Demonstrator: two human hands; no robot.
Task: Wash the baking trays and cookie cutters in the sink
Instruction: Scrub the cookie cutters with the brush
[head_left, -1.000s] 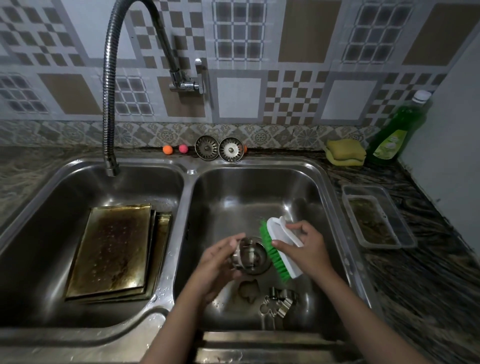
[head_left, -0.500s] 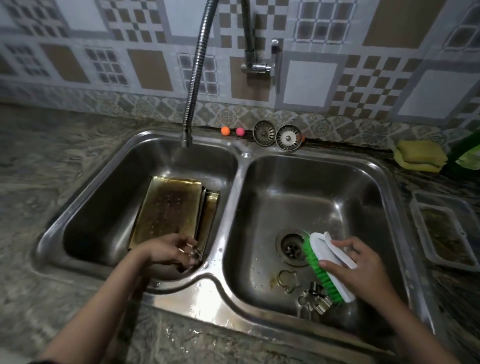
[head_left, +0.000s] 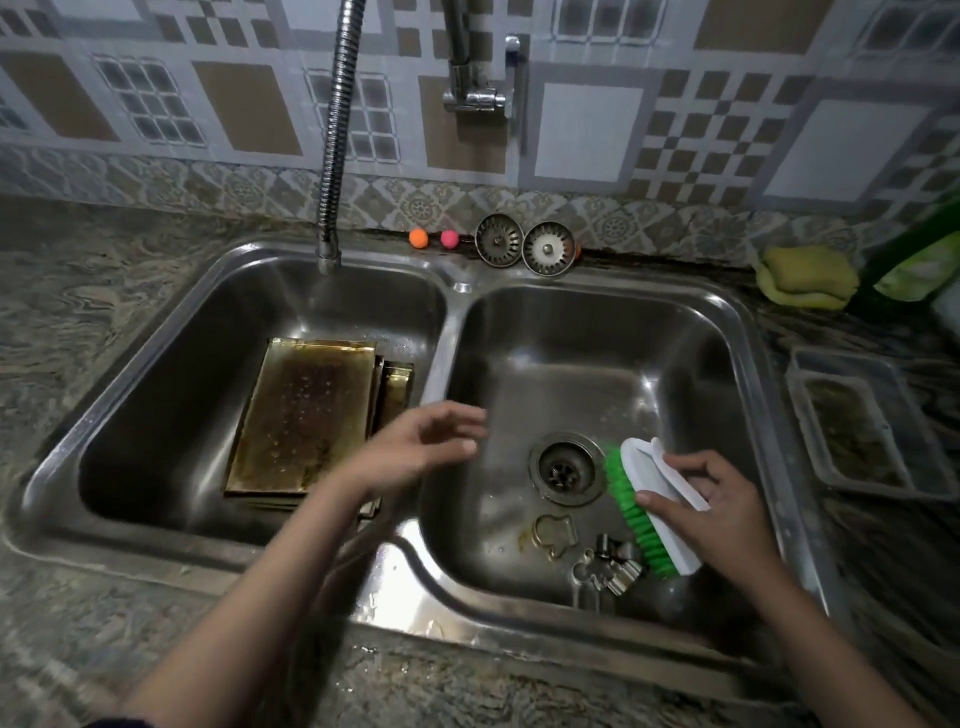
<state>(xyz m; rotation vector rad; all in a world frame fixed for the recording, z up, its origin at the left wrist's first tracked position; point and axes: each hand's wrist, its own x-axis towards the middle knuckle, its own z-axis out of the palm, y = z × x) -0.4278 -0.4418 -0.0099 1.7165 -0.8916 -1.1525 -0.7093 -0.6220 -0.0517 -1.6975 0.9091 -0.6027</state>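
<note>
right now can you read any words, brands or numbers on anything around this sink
No text can be read anywhere in this view.
Green bottle at the right edge: it carries a label, but it is blurred and cut off, so unreadable.
Scrub brush, baking trays, cookie cutters and sink strainers: no print visible.

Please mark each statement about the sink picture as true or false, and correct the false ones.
1. The right hand holds a brush with green bristles. True.
2. The baking trays lie in the right basin. False: they lie in the left basin.
3. The left hand grips a cookie cutter. False: it holds nothing, fingers loose.
4. Cookie cutters lie on the right basin's floor, near the drain. True.
5. Two strainers stand behind the sink. True.
</note>
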